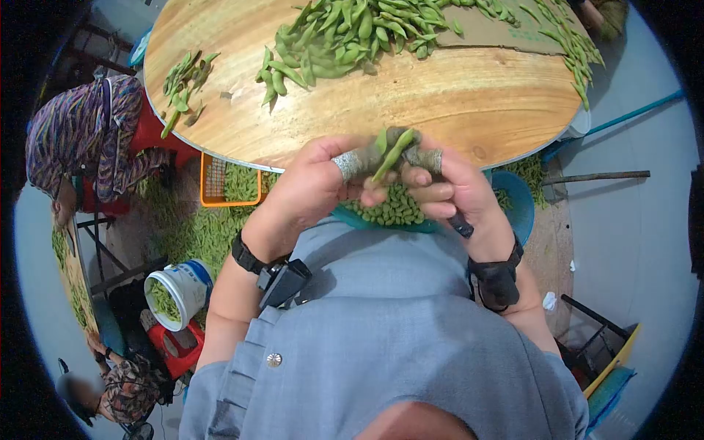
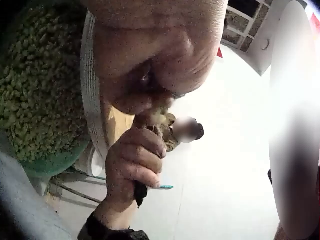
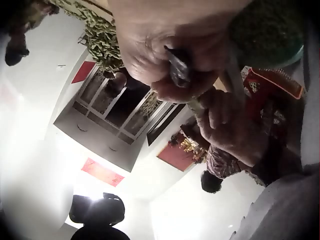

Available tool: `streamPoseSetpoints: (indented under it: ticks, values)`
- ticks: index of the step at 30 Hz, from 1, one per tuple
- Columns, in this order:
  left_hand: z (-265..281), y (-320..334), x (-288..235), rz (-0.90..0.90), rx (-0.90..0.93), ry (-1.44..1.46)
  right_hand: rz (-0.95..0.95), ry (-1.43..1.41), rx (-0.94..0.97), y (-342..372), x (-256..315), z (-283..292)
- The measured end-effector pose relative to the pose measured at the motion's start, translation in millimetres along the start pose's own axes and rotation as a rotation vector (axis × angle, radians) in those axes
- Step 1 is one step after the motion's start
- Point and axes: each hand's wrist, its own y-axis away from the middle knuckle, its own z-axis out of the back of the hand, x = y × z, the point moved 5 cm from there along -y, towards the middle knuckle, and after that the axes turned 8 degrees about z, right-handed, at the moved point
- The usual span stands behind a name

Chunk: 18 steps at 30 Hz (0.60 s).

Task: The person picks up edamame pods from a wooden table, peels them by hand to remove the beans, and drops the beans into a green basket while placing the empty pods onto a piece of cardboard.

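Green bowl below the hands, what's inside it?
The green bowl holds a mass of shelled edamame beans. Its bottom, and anything under the top layer, can't be seen because the beans cover it.

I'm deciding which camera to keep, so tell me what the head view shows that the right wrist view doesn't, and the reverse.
Only the head view: the blue basin, the wooden stick and a clear look at the green pod between left hand and right hand.
Only the right wrist view: the white-framed window and a pinkish-red sheet.
Both: the two hands, the dark piece at the right hand, heaped pods and the orange basket.
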Motion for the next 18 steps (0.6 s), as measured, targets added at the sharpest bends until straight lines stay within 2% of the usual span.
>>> streamPoseSetpoints:
  ticks: [5,7,8,9,11,12,15,16,18]
  values:
    - [2,-1,-7,-0.107,-0.108,-0.114,0.093,0.105,-0.118,2,9,5]
    - [12,0,-22,-0.264,-0.398,-0.610,0.168,0.317,-0.181,1,16,-1]
    - [9,4,-34,-0.475,-0.576,-1.037,0.169,0.318,-0.180,0,15,-3]
    - [6,5,-36,-0.477,-0.577,-1.037,0.215,0.390,-0.211,-1,17,-3]
    - [-13,20,-51,-0.858,-0.878,-1.295,0.263,0.463,-0.240,-2,18,-7]
    - [-17,16,-47,-0.794,-0.748,-1.167,0.283,0.482,-0.242,-2,18,-10]
    - [-17,0,-18,-0.394,-0.385,-0.930,0.298,0.507,-0.224,1,14,-15]
    - [-14,0,-17,-0.394,-0.386,-0.930,0.294,0.514,-0.202,1,13,-17]
    - [-13,3,-20,-0.512,-0.376,-1.033,0.248,0.528,-0.172,2,16,-17]
